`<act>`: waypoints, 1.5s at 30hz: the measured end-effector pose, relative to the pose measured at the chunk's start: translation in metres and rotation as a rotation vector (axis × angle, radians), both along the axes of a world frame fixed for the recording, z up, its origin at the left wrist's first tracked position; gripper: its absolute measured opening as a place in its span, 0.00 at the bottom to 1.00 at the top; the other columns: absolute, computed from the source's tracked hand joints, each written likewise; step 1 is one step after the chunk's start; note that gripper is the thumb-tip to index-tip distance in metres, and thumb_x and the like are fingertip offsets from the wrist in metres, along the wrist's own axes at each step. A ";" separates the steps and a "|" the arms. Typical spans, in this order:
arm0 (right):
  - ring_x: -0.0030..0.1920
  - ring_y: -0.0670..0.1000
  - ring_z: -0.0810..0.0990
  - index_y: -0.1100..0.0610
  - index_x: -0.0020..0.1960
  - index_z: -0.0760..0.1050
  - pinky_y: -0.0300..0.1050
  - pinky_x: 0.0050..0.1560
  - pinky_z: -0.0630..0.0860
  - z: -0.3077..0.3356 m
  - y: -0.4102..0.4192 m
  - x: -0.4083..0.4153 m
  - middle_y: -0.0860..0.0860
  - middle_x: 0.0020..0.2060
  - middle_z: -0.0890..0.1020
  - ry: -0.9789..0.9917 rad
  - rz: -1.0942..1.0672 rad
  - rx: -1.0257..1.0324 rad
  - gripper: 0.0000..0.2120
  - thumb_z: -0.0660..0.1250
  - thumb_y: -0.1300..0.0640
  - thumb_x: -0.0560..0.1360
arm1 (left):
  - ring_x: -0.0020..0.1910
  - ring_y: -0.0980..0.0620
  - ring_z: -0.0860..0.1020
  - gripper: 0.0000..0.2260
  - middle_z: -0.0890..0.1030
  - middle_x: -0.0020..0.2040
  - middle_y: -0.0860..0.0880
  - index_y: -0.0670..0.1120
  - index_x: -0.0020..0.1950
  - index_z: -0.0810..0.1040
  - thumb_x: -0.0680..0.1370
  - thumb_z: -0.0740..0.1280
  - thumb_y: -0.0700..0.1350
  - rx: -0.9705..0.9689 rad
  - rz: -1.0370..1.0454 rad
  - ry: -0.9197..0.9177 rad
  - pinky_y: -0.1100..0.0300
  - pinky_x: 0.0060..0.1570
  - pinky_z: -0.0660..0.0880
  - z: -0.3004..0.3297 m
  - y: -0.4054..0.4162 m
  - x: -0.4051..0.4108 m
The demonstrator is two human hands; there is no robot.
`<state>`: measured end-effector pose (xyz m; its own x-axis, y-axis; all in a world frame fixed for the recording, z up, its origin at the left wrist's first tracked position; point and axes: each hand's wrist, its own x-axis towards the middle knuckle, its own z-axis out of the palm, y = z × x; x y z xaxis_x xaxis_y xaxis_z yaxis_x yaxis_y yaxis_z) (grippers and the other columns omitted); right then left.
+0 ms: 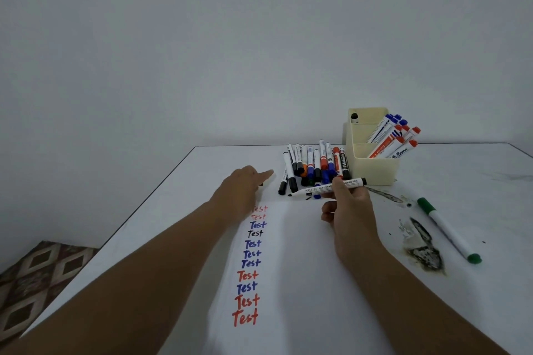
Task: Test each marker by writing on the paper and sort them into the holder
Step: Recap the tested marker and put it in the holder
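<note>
I see my right hand (347,204) pinching a slim white black-tipped marker (331,188) level above the paper (288,268), by the marker pile (314,167) and cream plastic holder (372,164). My left hand (245,184) points, forefinger straight.

Both my arms were bare from the bottom edge of the view up to the wrists; no sleeve, cuff or glove showed on either. My left hand (240,181) and my right hand (350,207) were bare too, with no ring, watch or band on any part I could see. On the side of my right hand nearer the paper (288,268), the thumbnail looked short and unpainted. My forearms were smooth and broad where they were closest to me, narrowing toward the wrists. The nails of my left hand were too small to make out.
</note>
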<state>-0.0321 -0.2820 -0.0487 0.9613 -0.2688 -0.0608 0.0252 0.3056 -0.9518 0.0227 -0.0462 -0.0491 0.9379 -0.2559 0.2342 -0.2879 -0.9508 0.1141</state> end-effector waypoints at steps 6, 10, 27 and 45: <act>0.33 0.49 0.76 0.55 0.56 0.73 0.44 0.31 0.77 0.000 0.001 0.001 0.54 0.42 0.83 -0.016 0.011 -0.005 0.07 0.63 0.51 0.83 | 0.58 0.43 0.74 0.24 0.76 0.60 0.46 0.51 0.76 0.69 0.80 0.58 0.41 -0.075 0.010 -0.057 0.47 0.56 0.74 -0.020 0.006 0.000; 0.33 0.49 0.76 0.54 0.56 0.73 0.44 0.32 0.77 -0.001 0.001 0.000 0.54 0.41 0.82 -0.017 0.015 -0.007 0.07 0.63 0.51 0.83 | 0.62 0.46 0.73 0.21 0.75 0.63 0.46 0.49 0.76 0.69 0.83 0.60 0.40 -0.207 0.035 -0.075 0.52 0.62 0.71 -0.026 0.009 -0.006; 0.33 0.55 0.83 0.55 0.54 0.70 0.54 0.41 0.84 0.004 0.007 -0.012 0.63 0.47 0.83 -0.074 0.077 -0.048 0.03 0.62 0.56 0.84 | 0.80 0.53 0.50 0.29 0.53 0.82 0.54 0.57 0.81 0.54 0.82 0.53 0.65 -0.069 0.072 0.240 0.55 0.76 0.50 -0.009 0.019 -0.110; 0.47 0.58 0.86 0.62 0.53 0.78 0.51 0.51 0.84 0.019 0.041 -0.150 0.60 0.45 0.86 -0.079 0.442 -0.199 0.09 0.73 0.66 0.75 | 0.77 0.47 0.59 0.28 0.62 0.79 0.48 0.54 0.80 0.60 0.82 0.54 0.63 -0.007 0.081 0.204 0.49 0.73 0.58 -0.003 0.013 -0.109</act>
<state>-0.1824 -0.2408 -0.0293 0.9855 0.1673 0.0278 0.0084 0.1156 -0.9933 -0.0867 -0.0330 -0.0522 0.9834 -0.1771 0.0385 -0.1810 -0.9688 0.1692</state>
